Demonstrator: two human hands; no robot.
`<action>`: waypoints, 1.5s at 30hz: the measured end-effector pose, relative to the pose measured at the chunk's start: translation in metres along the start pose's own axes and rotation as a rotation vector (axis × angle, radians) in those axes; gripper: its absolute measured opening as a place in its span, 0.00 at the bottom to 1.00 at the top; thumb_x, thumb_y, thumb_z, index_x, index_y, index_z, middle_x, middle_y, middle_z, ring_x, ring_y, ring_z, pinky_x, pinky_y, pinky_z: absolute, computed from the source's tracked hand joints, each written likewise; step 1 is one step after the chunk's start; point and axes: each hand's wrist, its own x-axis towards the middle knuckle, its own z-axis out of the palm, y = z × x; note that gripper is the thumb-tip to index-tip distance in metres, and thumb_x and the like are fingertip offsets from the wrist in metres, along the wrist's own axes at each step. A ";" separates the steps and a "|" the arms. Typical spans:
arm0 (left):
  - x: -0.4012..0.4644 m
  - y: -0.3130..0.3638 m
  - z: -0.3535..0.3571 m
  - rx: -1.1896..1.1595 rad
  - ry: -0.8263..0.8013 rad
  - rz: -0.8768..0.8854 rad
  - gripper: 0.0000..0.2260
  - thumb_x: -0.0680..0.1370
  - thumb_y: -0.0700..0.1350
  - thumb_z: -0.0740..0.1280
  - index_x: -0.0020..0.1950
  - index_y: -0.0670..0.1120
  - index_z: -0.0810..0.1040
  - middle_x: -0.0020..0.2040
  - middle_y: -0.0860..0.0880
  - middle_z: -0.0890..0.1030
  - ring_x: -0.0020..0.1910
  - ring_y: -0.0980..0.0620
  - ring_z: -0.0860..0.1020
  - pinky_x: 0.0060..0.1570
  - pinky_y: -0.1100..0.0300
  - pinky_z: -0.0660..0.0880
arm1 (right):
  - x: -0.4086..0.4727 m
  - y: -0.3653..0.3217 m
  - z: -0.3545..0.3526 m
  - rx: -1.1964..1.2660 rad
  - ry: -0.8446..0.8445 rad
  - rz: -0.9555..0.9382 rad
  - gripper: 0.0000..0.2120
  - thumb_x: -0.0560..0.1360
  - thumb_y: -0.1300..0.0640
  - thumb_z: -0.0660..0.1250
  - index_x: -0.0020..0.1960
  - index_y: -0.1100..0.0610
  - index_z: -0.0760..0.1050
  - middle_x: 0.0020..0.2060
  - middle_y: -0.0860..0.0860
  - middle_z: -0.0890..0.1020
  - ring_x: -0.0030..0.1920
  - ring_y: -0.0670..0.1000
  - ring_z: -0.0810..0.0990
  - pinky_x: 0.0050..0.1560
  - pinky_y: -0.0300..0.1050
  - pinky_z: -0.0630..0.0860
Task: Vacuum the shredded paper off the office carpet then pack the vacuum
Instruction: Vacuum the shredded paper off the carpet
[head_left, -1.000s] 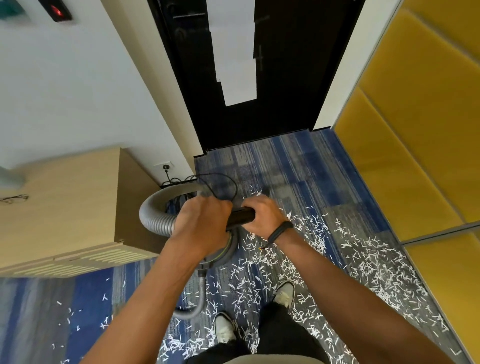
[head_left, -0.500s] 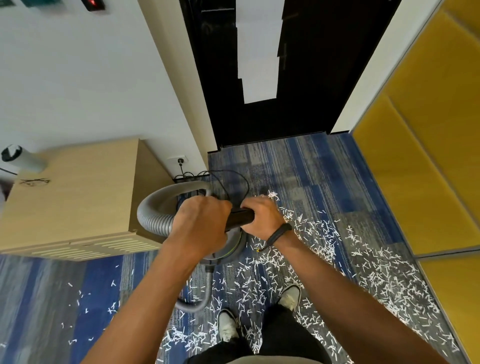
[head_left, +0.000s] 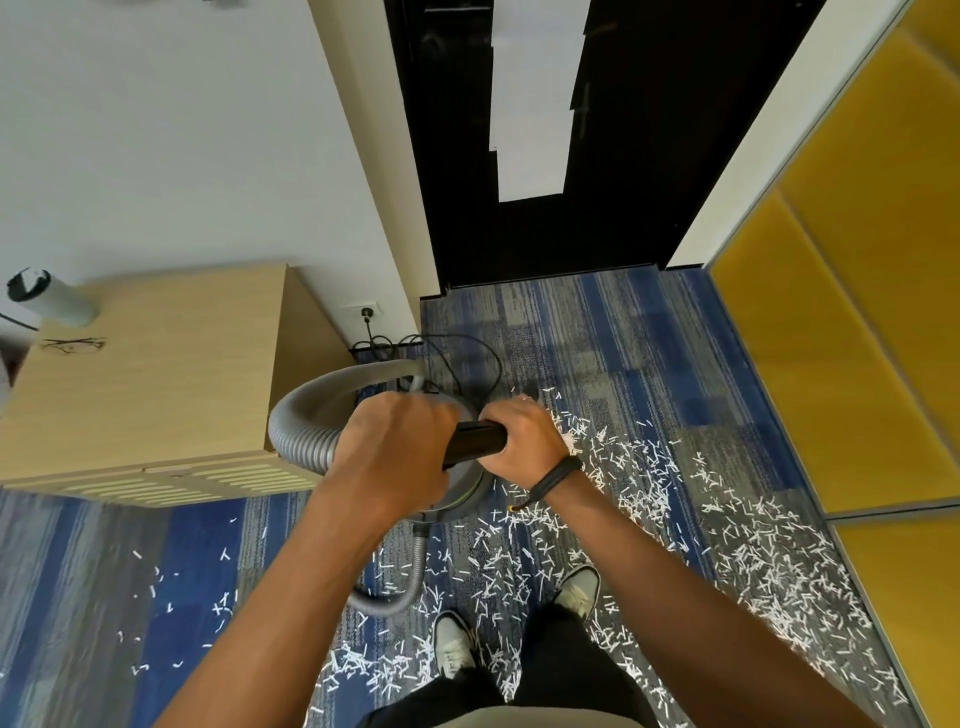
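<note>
1. Nearest the camera, the person's shoes (head_left: 519, 629) stand on the blue-grey carpet (head_left: 649, 332) amid the shredded paper (head_left: 753, 561). The strips lie thickest to the right toward the yellow wall panel (head_left: 857, 312) and thinner to the left, so by my reading the vacuuming has hardly begun.

2. Just ahead, the left hand (head_left: 395, 457) is curled round the near end of the black handle (head_left: 475, 441), and the right hand (head_left: 519, 441) is wrapped round its far end, a dark wristband (head_left: 558, 475) at its wrist. Two hands on one bar suggests a lift or carry, probably to set the machine nearer the mess.

3. Under both hands sits the round vacuum (head_left: 462, 493), mostly hidden. I cannot tell whether it rests on the carpet or hangs clear.

4. The grey hose (head_left: 311, 410) loops out left of the body and curls back under it near the feet, slack and out of the way, with no nozzle in view.

5. Beyond, a black cord (head_left: 467, 353) runs to the wall socket (head_left: 367, 313), so power is likely ready.

6. To the left stands a wooden cabinet (head_left: 156, 374); farthest off is the dark door (head_left: 545, 156).
</note>
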 end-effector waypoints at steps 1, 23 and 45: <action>-0.002 -0.001 0.000 0.006 0.001 -0.001 0.15 0.79 0.53 0.68 0.66 0.54 0.77 0.50 0.53 0.83 0.49 0.50 0.82 0.48 0.58 0.80 | 0.000 -0.003 0.002 0.008 0.002 -0.003 0.06 0.66 0.58 0.75 0.40 0.55 0.79 0.33 0.50 0.81 0.35 0.52 0.78 0.44 0.41 0.68; -0.070 -0.031 0.011 0.064 -0.019 -0.023 0.14 0.79 0.52 0.68 0.65 0.55 0.77 0.50 0.54 0.83 0.47 0.52 0.82 0.42 0.61 0.75 | -0.029 -0.065 0.040 0.035 -0.005 -0.007 0.12 0.67 0.47 0.68 0.39 0.55 0.79 0.34 0.50 0.82 0.36 0.52 0.80 0.39 0.47 0.76; -0.065 -0.021 0.027 0.082 0.005 0.050 0.16 0.78 0.53 0.68 0.65 0.53 0.77 0.50 0.51 0.83 0.49 0.48 0.83 0.44 0.57 0.77 | -0.046 -0.054 0.023 -0.092 0.004 0.069 0.09 0.66 0.60 0.75 0.39 0.52 0.76 0.33 0.47 0.79 0.34 0.47 0.74 0.43 0.44 0.73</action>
